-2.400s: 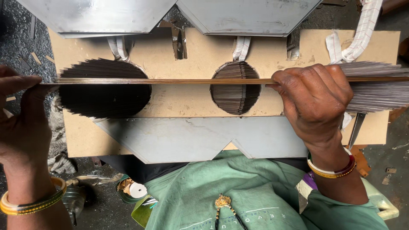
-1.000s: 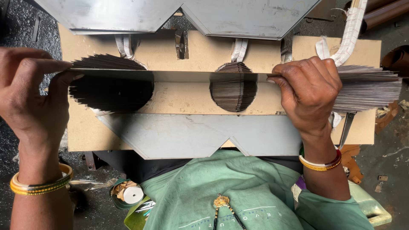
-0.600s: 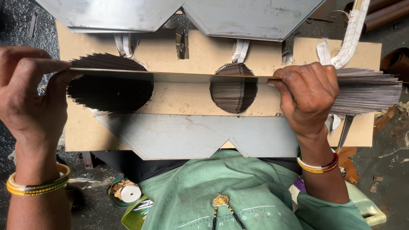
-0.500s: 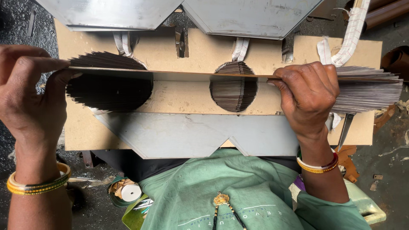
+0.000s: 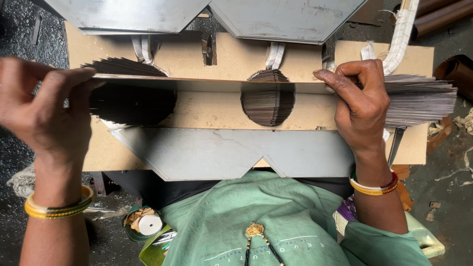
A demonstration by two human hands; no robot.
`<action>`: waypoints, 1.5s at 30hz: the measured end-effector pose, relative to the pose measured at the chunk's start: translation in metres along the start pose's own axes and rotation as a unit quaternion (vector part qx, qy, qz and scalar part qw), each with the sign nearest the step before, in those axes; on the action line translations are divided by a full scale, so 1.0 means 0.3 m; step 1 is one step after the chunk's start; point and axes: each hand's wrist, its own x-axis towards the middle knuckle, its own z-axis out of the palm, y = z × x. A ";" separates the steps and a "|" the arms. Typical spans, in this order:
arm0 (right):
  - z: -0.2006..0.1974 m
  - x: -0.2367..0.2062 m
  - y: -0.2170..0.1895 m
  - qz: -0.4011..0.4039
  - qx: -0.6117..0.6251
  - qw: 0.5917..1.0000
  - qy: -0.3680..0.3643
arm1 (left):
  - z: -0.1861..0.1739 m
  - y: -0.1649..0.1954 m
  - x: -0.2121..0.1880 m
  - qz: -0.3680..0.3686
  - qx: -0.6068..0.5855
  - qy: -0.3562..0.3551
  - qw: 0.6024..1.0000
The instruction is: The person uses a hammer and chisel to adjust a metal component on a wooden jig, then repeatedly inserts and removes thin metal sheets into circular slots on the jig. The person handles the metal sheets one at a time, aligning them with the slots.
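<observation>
A long thin metal strip [image 5: 212,84] lies level across a brown board jig [image 5: 217,111]. My left hand [image 5: 47,111] pinches its left end and my right hand [image 5: 362,106] pinches it near the right. Below the strip, stacked dark thin sheets fill a large round cut-out [image 5: 130,96] on the left and a smaller one [image 5: 268,98] in the middle. More sheet ends [image 5: 419,101] fan out to the right of my right hand.
Grey metal plates with angled edges sit above [image 5: 207,12] and below [image 5: 221,152] the board. White cloth tapes [image 5: 401,32] hang at the top. A tape roll [image 5: 148,224] lies by my green-clothed lap. Dark gritty floor surrounds it.
Earlier my left hand was low at the left edge; it rose and took the strip's left end. Since then the strip has tipped, showing more of its broad face.
</observation>
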 end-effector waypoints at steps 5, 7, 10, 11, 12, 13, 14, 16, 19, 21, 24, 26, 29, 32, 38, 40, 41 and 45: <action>0.039 -0.092 0.081 0.067 0.105 0.991 0.058 | 0.061 0.052 0.012 -0.004 0.032 0.027 0.999; 0.049 -0.123 0.112 0.084 0.095 0.990 0.066 | 0.079 0.092 0.014 -0.018 0.042 0.008 0.999; 0.059 -0.152 0.145 0.062 0.054 0.993 0.079 | 0.080 0.139 0.026 0.033 0.049 0.041 0.997; 0.062 -0.160 0.150 0.061 0.054 0.993 0.082 | 0.077 0.148 0.032 0.031 0.045 0.036 0.998; 0.066 -0.165 0.155 0.060 0.054 0.993 0.087 | 0.075 0.156 0.041 0.030 0.041 0.033 0.998; 0.068 -0.168 0.161 0.057 0.054 0.993 0.092 | 0.071 0.159 0.048 0.030 0.044 0.035 0.998; 0.071 -0.171 0.164 0.052 0.051 0.993 0.094 | 0.069 0.162 0.054 0.030 0.047 0.037 0.998; 0.077 -0.178 0.165 0.048 0.047 0.993 0.096 | 0.059 0.164 0.057 0.037 0.061 0.047 0.996; 0.083 -0.177 0.156 0.043 -0.007 0.994 0.097 | 0.045 0.162 0.056 -0.001 0.012 0.010 1.000; 0.085 -0.161 0.146 0.041 -0.030 0.993 0.102 | 0.029 0.160 0.067 -0.008 0.001 -0.003 1.000; 0.069 -0.122 0.132 0.027 -0.073 0.990 0.117 | 0.004 0.187 0.112 -0.024 0.026 -0.022 0.999; 0.054 -0.093 0.125 0.020 -0.031 0.991 0.126 | -0.019 0.206 0.158 -0.034 0.036 -0.017 0.999; 0.021 -0.075 0.105 0.042 0.005 0.991 0.127 | -0.068 0.218 0.193 -0.065 0.055 -0.036 0.996; -0.018 -0.073 0.069 0.029 0.022 0.994 0.106 | -0.124 0.183 0.141 -0.081 0.046 -0.066 0.993; -0.190 -0.145 -0.067 0.002 0.047 0.999 0.024 | -0.213 0.090 -0.092 -0.096 -0.061 -0.154 0.981; -0.221 -0.183 -0.101 0.014 0.057 0.998 -0.020 | -0.206 0.089 -0.107 -0.060 -0.112 -0.166 0.978; -0.225 -0.207 -0.112 0.020 0.052 0.998 -0.041 | -0.201 0.098 -0.106 -0.043 -0.138 -0.174 0.974; -0.140 -0.295 -0.094 0.038 0.053 0.992 -0.112 | -0.172 0.227 -0.145 -0.196 -0.079 -0.140 0.967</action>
